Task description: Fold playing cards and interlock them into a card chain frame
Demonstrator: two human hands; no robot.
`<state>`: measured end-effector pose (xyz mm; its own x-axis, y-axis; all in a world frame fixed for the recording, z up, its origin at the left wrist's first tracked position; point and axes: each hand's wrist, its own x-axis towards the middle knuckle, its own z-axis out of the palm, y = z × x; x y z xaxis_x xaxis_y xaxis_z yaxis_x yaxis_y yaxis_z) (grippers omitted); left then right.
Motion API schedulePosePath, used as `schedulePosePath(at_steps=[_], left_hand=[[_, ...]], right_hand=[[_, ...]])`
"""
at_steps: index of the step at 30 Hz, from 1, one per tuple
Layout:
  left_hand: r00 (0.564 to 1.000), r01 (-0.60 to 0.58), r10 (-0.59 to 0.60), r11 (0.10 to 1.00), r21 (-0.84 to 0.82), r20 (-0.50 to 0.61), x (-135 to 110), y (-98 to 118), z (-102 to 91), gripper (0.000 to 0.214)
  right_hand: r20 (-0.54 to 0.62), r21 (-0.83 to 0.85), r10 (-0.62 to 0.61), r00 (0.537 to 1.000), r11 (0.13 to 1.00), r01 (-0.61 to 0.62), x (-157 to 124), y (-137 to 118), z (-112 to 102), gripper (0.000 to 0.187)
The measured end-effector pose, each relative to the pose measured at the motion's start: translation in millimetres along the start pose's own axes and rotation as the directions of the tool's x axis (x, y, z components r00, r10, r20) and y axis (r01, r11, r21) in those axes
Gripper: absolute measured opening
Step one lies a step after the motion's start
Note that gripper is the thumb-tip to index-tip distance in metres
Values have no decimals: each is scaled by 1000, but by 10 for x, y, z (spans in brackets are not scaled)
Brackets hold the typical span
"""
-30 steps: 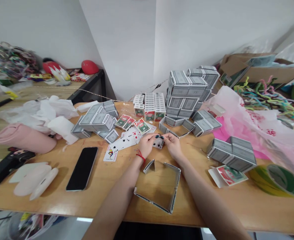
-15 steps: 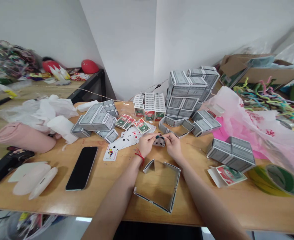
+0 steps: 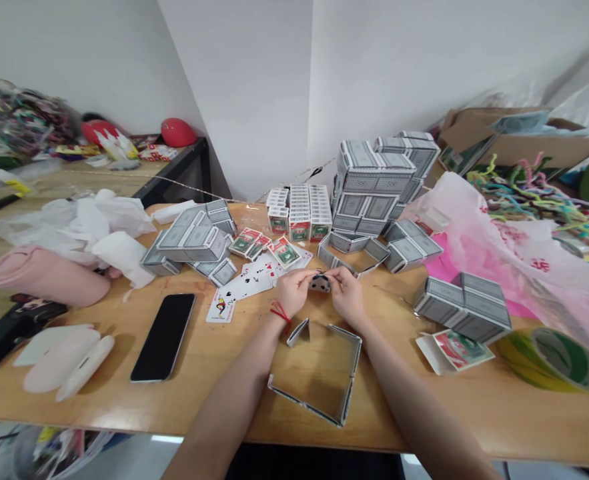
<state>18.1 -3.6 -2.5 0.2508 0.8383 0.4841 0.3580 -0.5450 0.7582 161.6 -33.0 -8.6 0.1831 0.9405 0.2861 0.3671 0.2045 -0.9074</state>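
Note:
Both hands pinch one playing card (image 3: pixel 320 285) between them, its printed face toward me. My left hand (image 3: pixel 294 291), with a red string at the wrist, grips the card's left side; my right hand (image 3: pixel 345 291) has the right side. Below them on the table stands an open frame of folded cards (image 3: pixel 353 373), with a small folded card (image 3: pixel 300 332) upright by its far left corner. Loose playing cards (image 3: pixel 247 285) lie fanned left of my hands, a joker nearest me. Red and green card boxes (image 3: pixel 285 252) rest just behind them.
Grey card-block structures stand at left (image 3: pixel 194 233), back right (image 3: pixel 369 187) and right (image 3: pixel 461 307). Rows of card boxes (image 3: pixel 299 212) are at the back. A phone (image 3: pixel 164 337) lies left; an opened card box (image 3: pixel 455 351) and yellow-green tape roll (image 3: pixel 554 360) lie right.
The held card seems to bend or tilt a little between my fingers. Both hands stay in nearly the same place; the view has shifted very slightly.

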Motion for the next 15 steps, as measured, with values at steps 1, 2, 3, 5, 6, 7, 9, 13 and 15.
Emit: schedulePosePath(at_steps=[1,2,3,5,6,7,9,13,15], left_hand=[[1000,-18,18,1000,13,-7,-1,3,-1,20],[999,-33,33,999,26,-13,-3,6,-2,21],[999,-46,46,998,40,-17,-4,9,-1,21],[997,-64,66,995,73,-26,-8,17,2,22],[997,-72,75,993,90,-30,-10,21,5,22],[996,-79,82,991,104,-33,-12,26,7,23],[995,-87,93,988,124,-44,-17,37,13,23],[993,-86,96,987,136,-65,-30,54,21,24],[993,-88,98,986,140,-69,-35,55,23,24]], right_hand=[[-6,-8,-6,1000,1000,5,-5,-9,-1,13],[-11,-12,-9,1000,1000,9,-9,-15,0,13],[-16,-12,-10,1000,1000,10,-13,-18,1,13],[-23,-3,-10,1000,1000,10,-19,-23,5,13],[-26,0,-12,1000,1000,12,-21,-26,7,13],[-27,0,-15,1000,1000,15,-23,-31,9,13],[-28,-6,-22,999,1000,22,-27,-43,9,12],[-22,2,-19,1000,1000,19,-37,-66,7,11],[-18,1,-15,1000,1000,15,-43,-71,9,10]])
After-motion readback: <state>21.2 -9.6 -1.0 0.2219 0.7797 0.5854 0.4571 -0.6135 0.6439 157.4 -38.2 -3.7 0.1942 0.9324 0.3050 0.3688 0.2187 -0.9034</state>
